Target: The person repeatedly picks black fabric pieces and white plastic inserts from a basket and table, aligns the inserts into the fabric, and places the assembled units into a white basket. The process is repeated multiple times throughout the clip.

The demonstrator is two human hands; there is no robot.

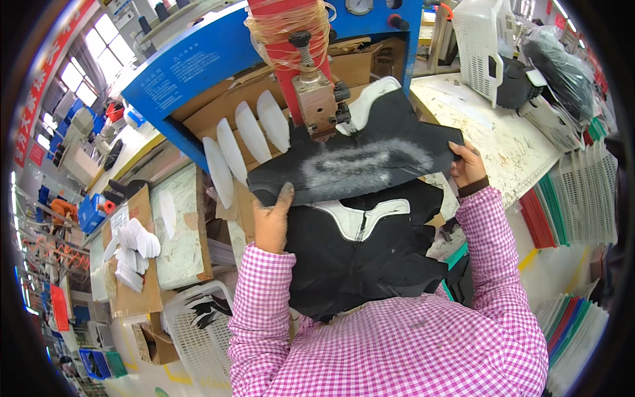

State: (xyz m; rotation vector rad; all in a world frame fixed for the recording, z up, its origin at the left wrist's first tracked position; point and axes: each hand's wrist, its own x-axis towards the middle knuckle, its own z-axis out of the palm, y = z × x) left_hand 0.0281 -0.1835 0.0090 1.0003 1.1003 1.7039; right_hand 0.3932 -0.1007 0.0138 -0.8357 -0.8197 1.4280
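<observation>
Head view: we hold one black fabric pc. [354, 155] w/ both hands, spread approx. flat before the blue machine [185, 73], its upper edge near the metal head [314, 99]. If the head touches it, we cannot tell. Our L hand [272, 213] is pinching the L end, thumb on top; the fingers underneath are hidden. Our R hand [469, 165] is pinching the R end btwn thumb and fingers. A whitish patch [374, 159] covers the middle of the pc. Nearer to our body lies more black material [370, 264] w/ white curved trim [347, 223].

To do this holding well, we think the pull should be equal L and R, b/c a stronger pull on one side may turn the pc. or make wrinkles. Both hands are best kept at the outer ends, well apart from the metal head. Also we should keep the lower material free, so that it doesn't drag on the held pc., and check that the upper edge is straight.
</observation>
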